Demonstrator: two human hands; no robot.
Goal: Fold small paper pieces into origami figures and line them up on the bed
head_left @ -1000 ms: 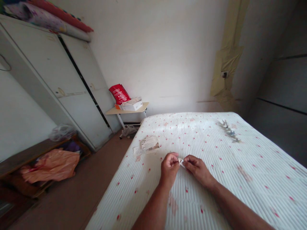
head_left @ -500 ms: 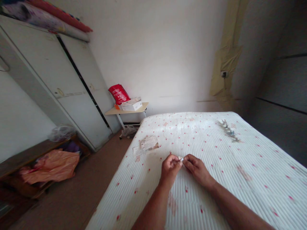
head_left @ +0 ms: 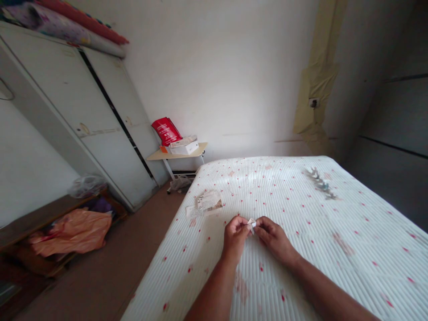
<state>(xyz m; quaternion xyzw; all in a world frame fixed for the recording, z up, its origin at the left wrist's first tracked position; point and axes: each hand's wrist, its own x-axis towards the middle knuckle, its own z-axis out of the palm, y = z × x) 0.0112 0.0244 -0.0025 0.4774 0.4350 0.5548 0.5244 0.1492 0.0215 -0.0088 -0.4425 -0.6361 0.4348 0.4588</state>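
Note:
Between my two hands is a small folded piece of paper (head_left: 252, 222), whitish with a darker patch. My left hand (head_left: 236, 232) pinches its left side between thumb and fingers. On the other side, my right hand (head_left: 272, 234) grips it the same way, fingertips close to the left ones. Both hands are just above the bed (head_left: 214, 249), which has a white ribbed cover with red dots. Printed paper pieces (head_left: 209, 201) lie flat on the bed to the left, beyond my left hand. Several small folded paper shapes (head_left: 320, 183) stand in a row at the far right.
A small table (head_left: 157, 155) behind the bed's far left corner carries a red bag (head_left: 166, 130) and a white box (head_left: 183, 148). A wardrobe (head_left: 100, 102) stands at left, near a low wooden shelf (head_left: 30, 218) with an orange plastic bag (head_left: 73, 232).
The fingertips have parted slightly, and more of the folded paper shows between them. Both hands still hold it in nearly the same spot.

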